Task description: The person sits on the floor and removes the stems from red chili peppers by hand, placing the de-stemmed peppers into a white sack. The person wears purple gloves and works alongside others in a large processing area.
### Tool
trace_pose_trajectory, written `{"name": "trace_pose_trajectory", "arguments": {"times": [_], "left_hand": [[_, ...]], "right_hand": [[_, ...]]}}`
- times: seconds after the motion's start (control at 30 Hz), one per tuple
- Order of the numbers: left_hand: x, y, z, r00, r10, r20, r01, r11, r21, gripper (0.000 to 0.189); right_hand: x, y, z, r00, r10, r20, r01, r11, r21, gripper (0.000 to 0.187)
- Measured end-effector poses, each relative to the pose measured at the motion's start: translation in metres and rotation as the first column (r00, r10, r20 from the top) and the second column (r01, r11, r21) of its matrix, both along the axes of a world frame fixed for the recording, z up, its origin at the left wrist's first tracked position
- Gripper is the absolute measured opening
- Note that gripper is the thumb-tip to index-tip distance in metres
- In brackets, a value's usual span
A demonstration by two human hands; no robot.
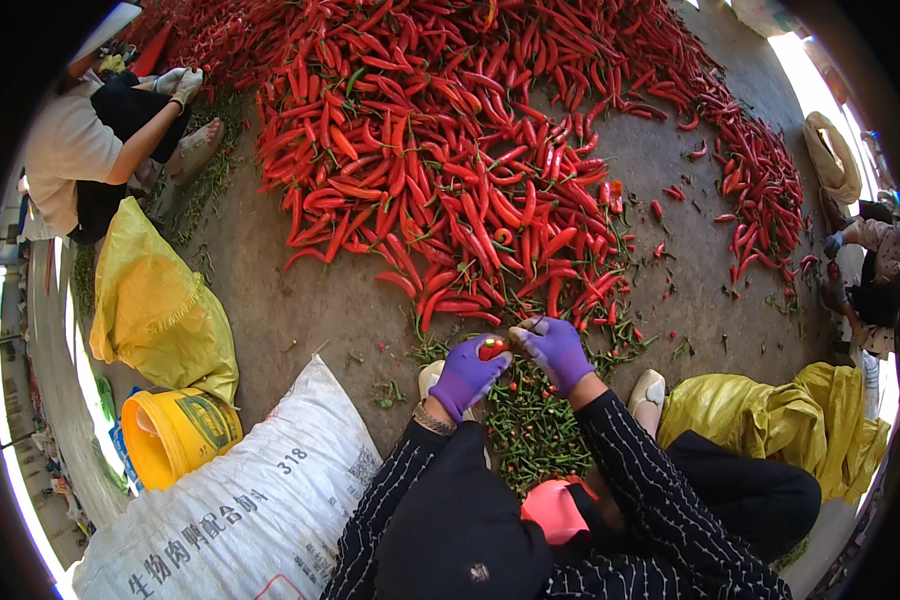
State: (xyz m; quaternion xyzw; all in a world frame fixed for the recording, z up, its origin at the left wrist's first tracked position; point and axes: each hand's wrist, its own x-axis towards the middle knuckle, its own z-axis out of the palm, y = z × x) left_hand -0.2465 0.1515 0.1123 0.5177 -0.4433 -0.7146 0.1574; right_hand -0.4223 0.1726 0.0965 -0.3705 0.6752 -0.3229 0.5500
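Note:
In a purple glove, my left hand [465, 375] is closed around a red chili pepper [493, 346], whose cut or broken end faces up. My right hand [556, 352], gloved the same way, is beside it with thumb and fingertips drawn together. Whether anything thin is pinched there is too small to tell. Just beyond both hands begins a large heap of red chili peppers [420, 180]. Below them, between my feet, lies a pile of green chili stems [536, 427] with small red bits mixed in.
A white woven sack [255, 487] bearing print and a yellow bucket [180, 435] stand left, near a yellow woven bag [157, 292]. More yellow sacking [765, 412] lies right. One person [112, 142] sits left; another [870, 255] sits far right. Loose peppers dot the concrete floor [667, 315].

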Motion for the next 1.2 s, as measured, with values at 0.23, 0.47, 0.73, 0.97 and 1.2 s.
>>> {"name": "trace_pose_trajectory", "arguments": {"times": [0.23,0.47,0.73,0.97,1.2], "left_hand": [[0.008,-0.007,0.016,0.906,0.026,-0.423,-0.041,0.999,-0.026,0.03],[0.012,-0.019,-0.002,0.816,0.27,-0.51,-0.232,0.963,0.138,0.029],[0.016,-0.016,-0.005,0.841,0.32,-0.435,-0.303,0.946,0.11,0.023],[0.008,-0.013,-0.006,0.824,0.308,-0.476,-0.308,0.948,0.079,0.032],[0.004,-0.009,-0.011,0.85,0.167,-0.5,-0.099,0.982,0.16,0.048]], "right_hand": [[-0.022,0.027,-0.016,0.694,0.666,-0.272,-0.537,0.732,0.419,0.032],[-0.073,-0.079,-0.016,0.639,0.283,-0.715,-0.075,0.948,0.309,0.053],[-0.084,-0.129,-0.04,0.631,0.048,-0.775,0.035,0.995,0.09,0.047],[-0.012,-0.031,0.035,0.908,0.201,-0.367,-0.289,0.936,-0.202,0.028],[0.002,-0.017,0.031,0.977,0.153,-0.146,-0.179,0.966,-0.187,0.026]]}}
